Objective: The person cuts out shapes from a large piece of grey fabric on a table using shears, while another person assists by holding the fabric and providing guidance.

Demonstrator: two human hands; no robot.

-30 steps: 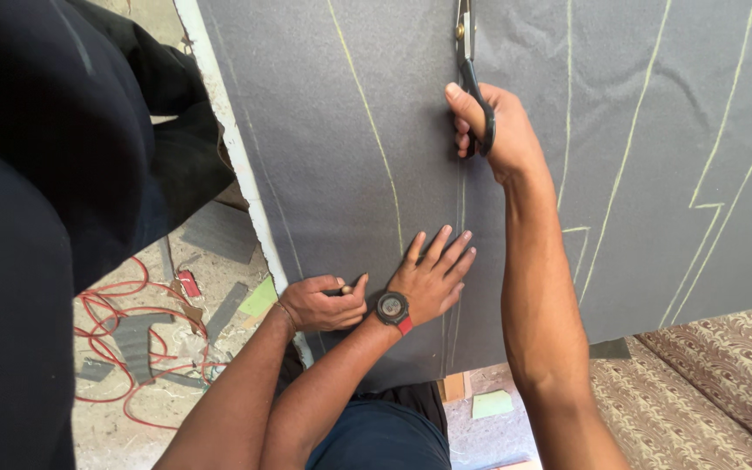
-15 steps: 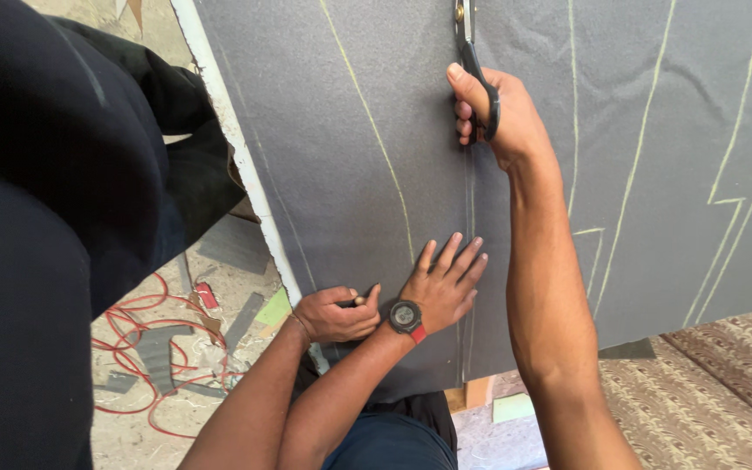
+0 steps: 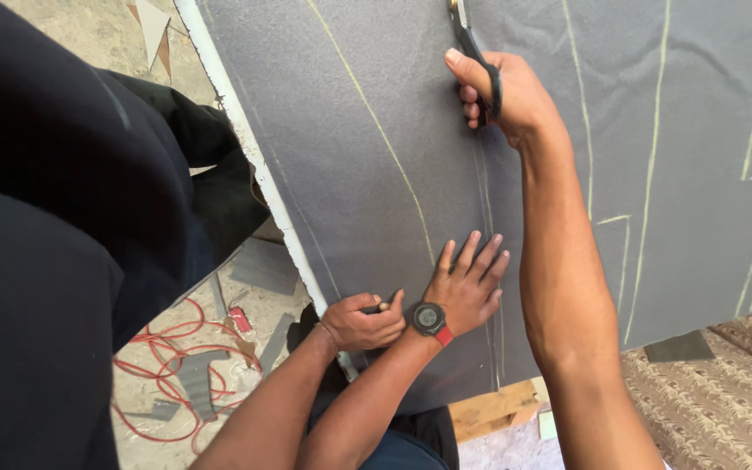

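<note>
Up at twelve o'clock, the right hand [image 3: 515, 96] has its grip pinching black scissors [image 3: 473, 52] on the grey fabric [image 3: 376, 157]. Toward six o'clock, the left hand [image 3: 467, 292] lies spread flat on it, beside another person's fist [image 3: 363, 322].

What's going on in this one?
The person's right hand grips black-handled scissors against a dark grey fabric sheet marked with yellow chalk lines. Their left hand, with a wristwatch, lies flat on the sheet. Another hand is closed in a fist beside it.
</note>
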